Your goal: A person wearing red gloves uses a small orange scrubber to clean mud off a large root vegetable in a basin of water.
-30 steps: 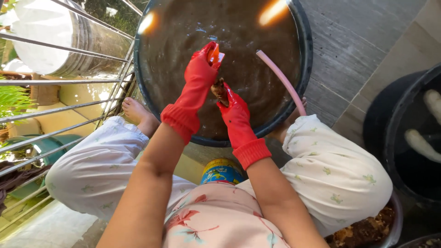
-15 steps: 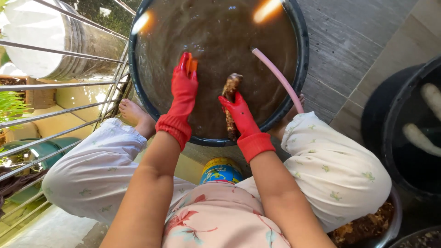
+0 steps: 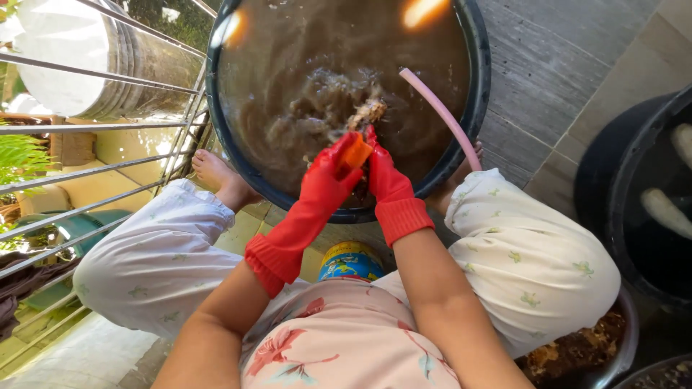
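Observation:
Both my hands wear red rubber gloves and meet over a large dark basin (image 3: 478, 108) of muddy brown water. My left hand (image 3: 326, 181) grips a small orange scrubbing piece (image 3: 357, 153) and presses it against a brown, knobbly root (image 3: 368, 112). My right hand (image 3: 385, 180) holds that root from below, just above the water. The water around the root is churned and foamy. A pink hose (image 3: 441, 115) lies over the basin's rim to the right of my hands.
A black tub (image 3: 607, 194) at the right holds pale roots (image 3: 666, 213) in dark water. A bowl of brown pieces (image 3: 577, 351) sits by my right knee. A blue-and-yellow tin (image 3: 351, 262) stands between my legs. Metal railing (image 3: 94, 130) and a white tank (image 3: 58, 57) are on the left.
My left hand moved right and down from the open water to the root, bringing the orange piece against it. The right hand shifted the root toward the basin's middle, and the water is churned.

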